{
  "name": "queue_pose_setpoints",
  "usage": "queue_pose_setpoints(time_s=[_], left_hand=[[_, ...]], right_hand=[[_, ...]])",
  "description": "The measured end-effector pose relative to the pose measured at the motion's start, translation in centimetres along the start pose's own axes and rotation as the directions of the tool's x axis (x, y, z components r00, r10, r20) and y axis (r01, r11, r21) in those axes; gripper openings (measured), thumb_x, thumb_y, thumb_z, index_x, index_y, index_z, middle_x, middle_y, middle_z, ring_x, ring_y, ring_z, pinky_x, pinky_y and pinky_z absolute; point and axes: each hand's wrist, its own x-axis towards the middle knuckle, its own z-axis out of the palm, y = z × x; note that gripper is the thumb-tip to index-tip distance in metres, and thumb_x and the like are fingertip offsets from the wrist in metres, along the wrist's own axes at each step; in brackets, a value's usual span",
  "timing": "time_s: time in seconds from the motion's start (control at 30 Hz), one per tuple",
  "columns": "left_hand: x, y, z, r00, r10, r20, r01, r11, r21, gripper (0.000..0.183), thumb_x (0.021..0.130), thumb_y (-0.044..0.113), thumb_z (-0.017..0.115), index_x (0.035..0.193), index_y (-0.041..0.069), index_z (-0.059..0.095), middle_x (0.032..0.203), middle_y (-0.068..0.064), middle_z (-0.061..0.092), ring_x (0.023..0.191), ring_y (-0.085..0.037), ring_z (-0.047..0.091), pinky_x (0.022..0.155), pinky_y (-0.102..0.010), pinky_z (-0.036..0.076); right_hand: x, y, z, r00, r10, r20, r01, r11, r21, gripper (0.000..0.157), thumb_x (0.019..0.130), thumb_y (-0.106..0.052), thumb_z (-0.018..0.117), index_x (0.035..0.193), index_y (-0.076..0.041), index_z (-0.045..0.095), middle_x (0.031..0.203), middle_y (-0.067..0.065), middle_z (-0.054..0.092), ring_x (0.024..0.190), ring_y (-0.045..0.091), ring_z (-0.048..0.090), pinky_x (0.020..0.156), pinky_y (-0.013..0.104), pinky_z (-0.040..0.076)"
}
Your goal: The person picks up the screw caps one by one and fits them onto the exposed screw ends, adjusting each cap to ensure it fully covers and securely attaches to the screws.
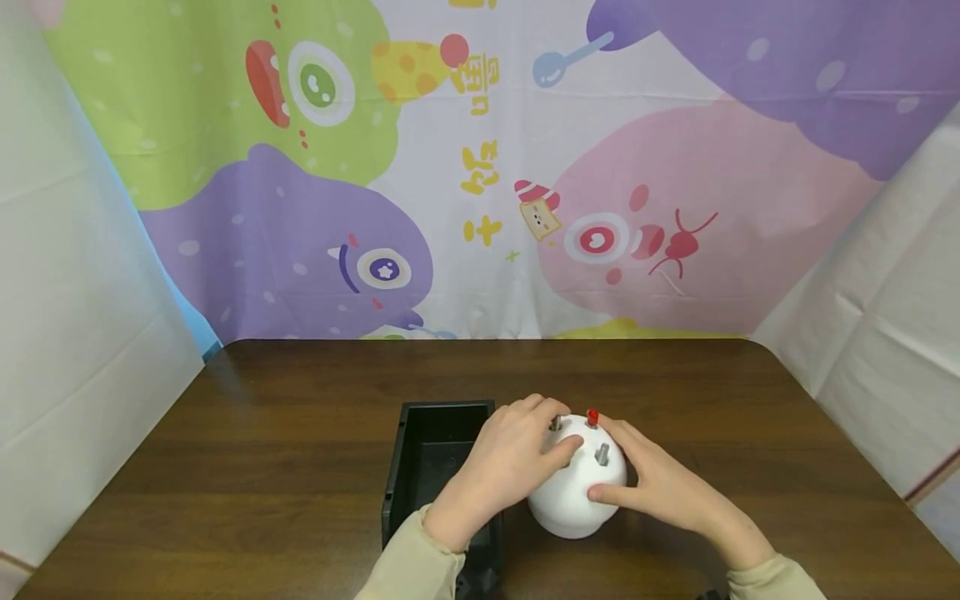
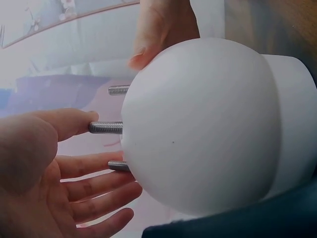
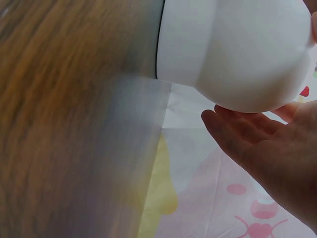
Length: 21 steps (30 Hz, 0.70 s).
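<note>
White ball is standing upright on its flat base on the brown wooden table, just right of the black tray. Threaded metal rods are sticking out of its top, and a red cap is sitting on the far one. The left hand is reaching over the ball's left upper side, its fingers extending loosely among the rods and its thumb touching the tip of one; it is not closing round the ball. The right hand is gripping the ball's right side, with its thumb lying on the near face and its fingers curving round the far side. Light sleeves are covering both forearms. A dark thing is showing at the near edge, too cut off to identify. At the far side, a printed cloth with cartoon figures is hanging behind the table.
</note>
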Motion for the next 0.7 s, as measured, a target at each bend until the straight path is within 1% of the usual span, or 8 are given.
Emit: queue_pose_setpoints(time_s=[0.13, 0.27, 0.47, 0.7], left_hand=[[0.0, -0.2, -0.2, 1.000, -0.011, 0.007, 0.011, 1.000, -0.019, 0.035, 0.081, 0.042, 0.049, 0.102, 0.016, 0.057, 0.095, 0.005, 0.057, 0.083, -0.012, 0.054, 0.074, -0.030, 0.042], [0.0, -0.4, -0.4, 1.000, -0.020, 0.002, 0.020, 0.999, -0.026, 0.033, 0.081, 0.041, 0.050, 0.102, 0.016, 0.058, 0.095, 0.004, 0.058, 0.083, -0.011, 0.054, 0.075, -0.030, 0.043], [0.1, -0.9, -0.9, 0.998, -0.044, -0.043, 0.042, 0.999, -0.032, 0.030, 0.081, 0.038, 0.053, 0.098, 0.015, 0.060, 0.089, 0.004, 0.058, 0.074, -0.008, 0.052, 0.067, -0.027, 0.043], [-0.3, -1.9, -1.5, 0.992, -0.087, -0.095, 0.081, 0.995, -0.060, 0.027, 0.080, 0.036, 0.054, 0.096, 0.015, 0.061, 0.087, 0.002, 0.059, 0.074, -0.009, 0.053, 0.063, -0.025, 0.044]], right_hand=[[0.0, -0.1, 0.0, 1.000, 0.008, 0.002, -0.008, 1.000, 0.009, 0.075, 0.068, -0.049, 0.062, 0.130, -0.030, 0.024, 0.122, -0.011, 0.036, 0.104, 0.006, 0.041, 0.083, 0.036, 0.039], [0.0, 0.0, 0.0, 1.000, 0.014, 0.004, -0.014, 1.000, 0.012, 0.077, 0.068, -0.049, 0.062, 0.132, -0.026, 0.025, 0.124, -0.009, 0.035, 0.107, 0.009, 0.040, 0.084, 0.038, 0.038], [-0.1, 0.1, -0.1, 0.999, 0.048, 0.021, -0.048, 0.999, 0.021, 0.078, 0.069, -0.048, 0.061, 0.133, -0.029, 0.021, 0.129, -0.001, 0.032, 0.113, 0.020, 0.038, 0.084, 0.046, 0.036], [0.0, 0.0, 0.0, 1.000, 0.030, 0.007, -0.030, 0.999, 0.017, 0.079, 0.068, -0.049, 0.062, 0.132, -0.028, 0.023, 0.129, -0.002, 0.033, 0.114, 0.017, 0.037, 0.086, 0.044, 0.035]])
